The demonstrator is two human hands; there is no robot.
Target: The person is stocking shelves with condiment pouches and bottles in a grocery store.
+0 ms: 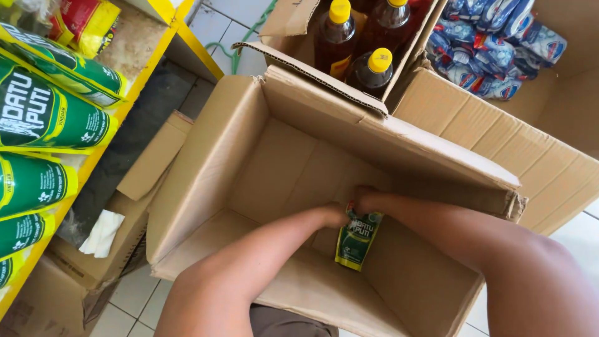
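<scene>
Item: green pouch [357, 239], deep in the box [206, 168] toward 4 o'clock, pinched at its top by my left hand [335, 215] and right hand [365, 201]; I'd lift straight, clear of the flaps.

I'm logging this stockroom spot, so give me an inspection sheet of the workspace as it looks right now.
Surface: pale tiled floor.
Job's things: green pouch inside the open cardboard box, nothing else seen in it.
Clutter: box of yellow-capped dark bottles; box of blue packets; white rag.
Grippers: left hand and right hand both at the pouch's top edge.
Cables: green cord on the floor.
Surroundings: yellow shelf with matching green pouches.
</scene>
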